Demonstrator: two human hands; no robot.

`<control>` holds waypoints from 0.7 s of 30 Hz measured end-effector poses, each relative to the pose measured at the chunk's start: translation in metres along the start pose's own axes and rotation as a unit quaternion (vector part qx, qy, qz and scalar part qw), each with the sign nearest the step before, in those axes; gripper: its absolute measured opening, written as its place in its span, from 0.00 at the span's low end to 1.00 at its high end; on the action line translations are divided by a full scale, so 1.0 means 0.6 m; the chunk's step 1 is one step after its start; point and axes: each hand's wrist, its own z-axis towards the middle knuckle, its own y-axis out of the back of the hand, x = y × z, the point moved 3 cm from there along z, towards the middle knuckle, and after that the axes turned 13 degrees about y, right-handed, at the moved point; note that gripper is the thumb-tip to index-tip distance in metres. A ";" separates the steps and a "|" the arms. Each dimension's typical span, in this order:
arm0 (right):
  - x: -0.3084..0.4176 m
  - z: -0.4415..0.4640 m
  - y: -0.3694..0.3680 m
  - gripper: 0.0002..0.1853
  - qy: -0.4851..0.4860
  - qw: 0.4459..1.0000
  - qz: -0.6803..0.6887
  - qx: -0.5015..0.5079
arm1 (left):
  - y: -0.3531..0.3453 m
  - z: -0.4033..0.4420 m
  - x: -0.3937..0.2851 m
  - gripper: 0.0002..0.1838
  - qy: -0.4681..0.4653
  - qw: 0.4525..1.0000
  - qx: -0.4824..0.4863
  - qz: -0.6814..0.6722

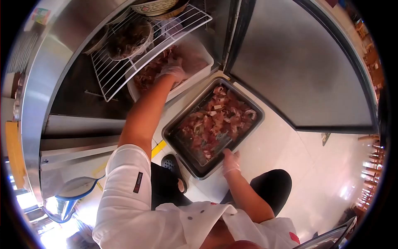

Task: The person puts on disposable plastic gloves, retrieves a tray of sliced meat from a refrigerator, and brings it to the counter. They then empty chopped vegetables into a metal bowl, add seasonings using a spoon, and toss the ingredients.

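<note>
My left hand (171,71), in a clear plastic glove, reaches under a wire shelf into a white plastic tub (203,74) inside the fridge. The tub holds cut raw meat (151,72). That hand is down at the meat, and its fingers are hidden. My right hand (231,162), also in a clear glove, is closed on the near rim of a deep metal tray (253,130). Pieces of raw meat (219,120) fill much of the tray, which is on the pale floor in front of the fridge.
Above the tub, the wire shelf (120,79) bears a wrapped bowl (132,39) and patterned bowls (155,7). The fridge door (306,62) stands wide at the right. My knee (271,189) and a dark clog (172,168) are near the tray. A blue-rimmed object (76,186) is at lower left.
</note>
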 end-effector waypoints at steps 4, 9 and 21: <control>-0.130 -0.036 0.059 0.33 0.029 0.999 0.011 0.015 | -0.158 -0.113 -0.008 0.55 -0.005 0.999 -0.019 -0.026; -0.263 -0.033 -0.003 0.37 -0.004 0.999 -0.042 0.032 | -0.331 -0.104 0.074 0.44 -0.061 0.993 -0.042 -0.086; -0.115 0.184 -0.193 0.25 -0.050 0.998 0.040 0.022 | -0.261 0.086 0.156 0.38 0.032 0.819 0.142 -0.555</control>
